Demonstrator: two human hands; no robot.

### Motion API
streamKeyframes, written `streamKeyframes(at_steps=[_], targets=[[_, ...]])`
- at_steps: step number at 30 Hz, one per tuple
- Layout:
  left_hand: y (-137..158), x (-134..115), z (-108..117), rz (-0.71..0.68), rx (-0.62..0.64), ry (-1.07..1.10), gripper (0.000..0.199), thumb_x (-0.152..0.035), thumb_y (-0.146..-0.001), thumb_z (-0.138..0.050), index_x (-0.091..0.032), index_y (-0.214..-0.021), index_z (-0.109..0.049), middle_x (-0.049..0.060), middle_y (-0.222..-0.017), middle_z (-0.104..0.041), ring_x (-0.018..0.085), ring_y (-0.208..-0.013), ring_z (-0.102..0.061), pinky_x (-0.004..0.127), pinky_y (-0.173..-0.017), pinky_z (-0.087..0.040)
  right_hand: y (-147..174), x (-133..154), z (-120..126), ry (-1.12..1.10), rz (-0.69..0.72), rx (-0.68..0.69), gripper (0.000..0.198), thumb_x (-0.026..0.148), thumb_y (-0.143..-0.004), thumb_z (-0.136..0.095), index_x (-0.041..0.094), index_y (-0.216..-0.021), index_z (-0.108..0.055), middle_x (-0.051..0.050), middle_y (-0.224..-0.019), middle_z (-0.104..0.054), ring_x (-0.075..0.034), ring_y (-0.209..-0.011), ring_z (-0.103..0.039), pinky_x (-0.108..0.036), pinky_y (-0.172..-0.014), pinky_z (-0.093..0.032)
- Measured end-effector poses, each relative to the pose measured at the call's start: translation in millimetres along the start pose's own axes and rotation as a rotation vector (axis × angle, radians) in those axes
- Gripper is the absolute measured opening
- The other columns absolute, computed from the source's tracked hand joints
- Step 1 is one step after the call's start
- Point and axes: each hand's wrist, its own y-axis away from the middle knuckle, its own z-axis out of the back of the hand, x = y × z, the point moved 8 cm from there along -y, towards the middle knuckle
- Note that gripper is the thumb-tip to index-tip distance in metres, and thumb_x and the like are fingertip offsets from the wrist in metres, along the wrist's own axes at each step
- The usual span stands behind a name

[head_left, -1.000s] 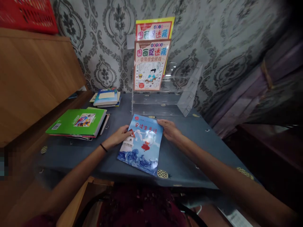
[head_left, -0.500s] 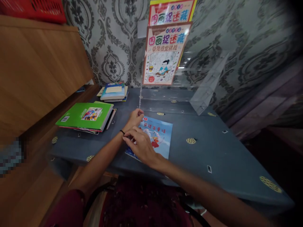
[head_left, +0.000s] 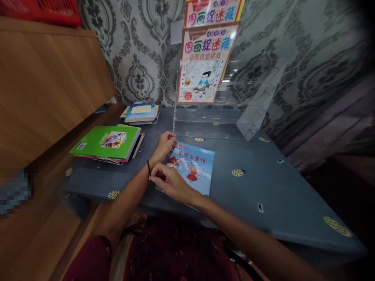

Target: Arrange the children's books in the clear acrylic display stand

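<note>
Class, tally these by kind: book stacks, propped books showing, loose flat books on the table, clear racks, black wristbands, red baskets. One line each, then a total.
Book stacks: 2
Propped books: 2
Loose flat book: 1
Clear rack: 1
Black wristband: 1
Red basket: 1
Total: 8

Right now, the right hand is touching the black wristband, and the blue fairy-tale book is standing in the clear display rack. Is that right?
Not quite. The blue fairy-tale book isn't in the clear display rack; the head view shows it lying on the table. The rest is right: the right hand is touching the black wristband.
</note>
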Motion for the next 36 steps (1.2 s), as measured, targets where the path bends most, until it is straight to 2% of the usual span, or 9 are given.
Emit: streamKeyframes(at_steps=[7, 11, 14, 17, 20, 23, 25, 30, 36], targets=[[25, -39, -19, 0.149, 0.242, 0.725, 0.009, -0.011, -0.086, -0.055, -0.015, -0.086, -0.062, -0.001, -0.07, -0.062, 0.008, -0.057, -0.059, 0.019, -0.053, -0.042, -4, -36, -3, -0.067, -0.09, 0.116, 0.008, 0.018, -0.082, -0.059, 0.017, -0.087, -0.064, 0.003, -0.069, -0.058, -0.013, -0.065, -0.053, -0.025, -0.061, -0.041], [40, -82, -33, 0.038, 0.347, 0.883, 0.013, -0.012, -0.091, -0.048, -0.015, -0.089, -0.061, -0.003, -0.067, -0.058, 0.006, -0.054, -0.054, 0.016, -0.051, -0.04, -7, -21, -22, -0.272, -0.013, 0.31, 0.015, 0.019, -0.08, -0.06, 0.018, -0.093, -0.068, -0.002, -0.084, -0.068, -0.017, -0.083, -0.061, -0.032, -0.08, -0.05], [40, -97, -31, -0.145, 0.313, 0.595, 0.013, -0.013, -0.093, -0.048, -0.017, -0.09, -0.059, -0.004, -0.068, -0.056, 0.007, -0.054, -0.053, 0.018, -0.051, -0.038, -1, -3, -15, -0.175, -0.016, 0.326, 0.008, 0.022, -0.081, -0.063, 0.018, -0.085, -0.068, -0.002, -0.079, -0.068, -0.016, -0.075, -0.061, -0.03, -0.073, -0.051], [35, -97, -15, -0.4, 0.105, 0.082, 0.015, -0.01, -0.091, -0.048, -0.02, -0.087, -0.058, -0.004, -0.067, -0.056, 0.009, -0.056, -0.053, 0.022, -0.056, -0.038, 6, 11, -2, -0.227, -0.102, 0.291, 0.018, 0.033, -0.086, -0.063, 0.016, -0.078, -0.065, 0.0, -0.071, -0.063, -0.011, -0.061, -0.059, -0.025, -0.059, -0.046], [37, -91, -12, -0.594, -0.057, -0.444, 0.017, -0.009, -0.092, -0.049, -0.021, -0.09, -0.061, -0.001, -0.072, -0.061, 0.014, -0.066, -0.057, 0.026, -0.067, -0.039, 8, 23, -2, -0.46, -0.12, 0.258, 0.023, 0.037, -0.088, -0.062, 0.016, -0.097, -0.066, -0.001, -0.082, -0.066, -0.008, -0.055, -0.059, -0.023, -0.053, -0.045], [37, -81, -19, -0.646, -0.065, -0.718, 0.018, -0.013, -0.093, -0.048, -0.022, -0.096, -0.063, 0.003, -0.083, -0.067, 0.018, -0.074, -0.06, 0.029, -0.069, -0.038, 6, 20, -7, -0.556, -0.117, 0.199, 0.034, 0.034, -0.09, -0.061, 0.018, -0.119, -0.062, -0.003, -0.091, -0.068, -0.007, -0.054, -0.059, -0.023, -0.052, -0.045], [34, -77, -19, -0.612, -0.041, -0.673, 0.018, -0.013, -0.092, -0.049, -0.022, -0.095, -0.063, 0.003, -0.083, -0.067, 0.018, -0.073, -0.061, 0.028, -0.068, -0.039, 7, 12, -9, -0.547, -0.13, 0.178, 0.035, 0.034, -0.091, -0.061, 0.017, -0.122, -0.061, -0.003, -0.091, -0.068, -0.007, -0.054, -0.059, -0.023, -0.052, -0.045], [12, -53, -17, -0.215, 0.124, 0.03, 0.012, -0.012, -0.087, -0.05, -0.02, -0.086, -0.059, -0.003, -0.066, -0.061, 0.01, -0.052, -0.057, 0.02, -0.051, -0.037, 9, -5, -6, -0.558, -0.145, 0.168, 0.027, 0.037, -0.092, -0.061, 0.018, -0.111, -0.064, -0.003, -0.091, -0.069, -0.007, -0.055, -0.061, -0.022, -0.053, -0.047], [11, -39, -31, 0.076, 0.26, 0.46, 0.011, -0.009, -0.083, -0.054, -0.017, -0.082, -0.062, -0.004, -0.061, -0.06, 0.007, -0.047, -0.055, 0.017, -0.046, -0.038, 4, -24, 5, -0.431, -0.143, 0.103, 0.028, 0.045, -0.09, -0.063, 0.017, -0.088, -0.066, 0.0, -0.076, -0.065, -0.01, -0.059, -0.059, -0.023, -0.054, -0.045]])
